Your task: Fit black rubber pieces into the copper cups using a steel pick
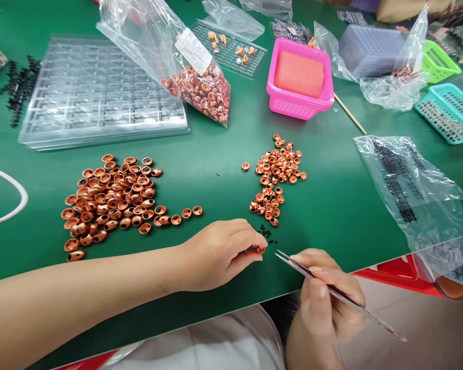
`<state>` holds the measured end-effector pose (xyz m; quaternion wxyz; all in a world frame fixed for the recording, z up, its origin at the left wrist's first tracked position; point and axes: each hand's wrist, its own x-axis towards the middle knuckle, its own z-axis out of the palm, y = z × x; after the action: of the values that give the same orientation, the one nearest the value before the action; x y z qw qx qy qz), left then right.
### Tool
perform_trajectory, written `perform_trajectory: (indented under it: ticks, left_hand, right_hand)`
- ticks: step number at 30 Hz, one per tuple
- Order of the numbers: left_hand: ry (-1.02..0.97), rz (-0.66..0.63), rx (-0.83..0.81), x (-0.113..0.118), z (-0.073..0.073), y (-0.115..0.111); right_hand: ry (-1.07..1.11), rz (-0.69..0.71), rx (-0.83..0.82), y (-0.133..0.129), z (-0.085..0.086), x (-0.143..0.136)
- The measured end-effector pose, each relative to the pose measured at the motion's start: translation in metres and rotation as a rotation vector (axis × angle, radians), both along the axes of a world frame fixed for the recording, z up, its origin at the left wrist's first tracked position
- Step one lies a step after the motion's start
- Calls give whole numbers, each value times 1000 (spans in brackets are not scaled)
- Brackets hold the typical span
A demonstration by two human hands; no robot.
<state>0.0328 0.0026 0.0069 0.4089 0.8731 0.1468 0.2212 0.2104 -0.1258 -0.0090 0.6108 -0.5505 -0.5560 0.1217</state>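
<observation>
My left hand (219, 252) pinches a small copper-coloured ring piece (260, 250) between thumb and fingertips, low over the green table. In my right hand (327, 293) are metal tweezers (345, 297), their tips slightly apart and just right of the held piece. Tiny black parts (265, 232) lie scattered behind my left fingertips. Beyond them is a smaller pile of copper pieces (280, 164). A larger pile of similar copper pieces (116, 195) spreads behind my left forearm, with a short row trailing right.
Stacked clear trays (108, 92) stand at the back left beside a bag of copper pieces (204, 90). A pink basket (300, 108) holds a red-orange block. At right lie a wooden stick (350, 114), a clear bag with black parts (420, 190) and a turquoise basket (449, 113).
</observation>
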Motion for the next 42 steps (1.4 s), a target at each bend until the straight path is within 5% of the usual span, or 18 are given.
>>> perform_trajectory:
  ticks: [3,7,10,16,42]
  left_hand:
    - [-10,17,5,0,-1,1]
    - [-38,-2,-6,-1,1,3]
    - [-52,-32,-6,-3,4,4]
    - [-85,-111,43,-4,7,3]
    - [-15,-195,119,-3,3,-3]
  right_hand:
    - [12,-45,65,3,4,0]
    - [-45,63,13,-4,8,7]
    - [-307,206,-126,-9,11,12]
    - [-616,252,-107,0,7,8]
    - [-698,403,-152,6,1,7]
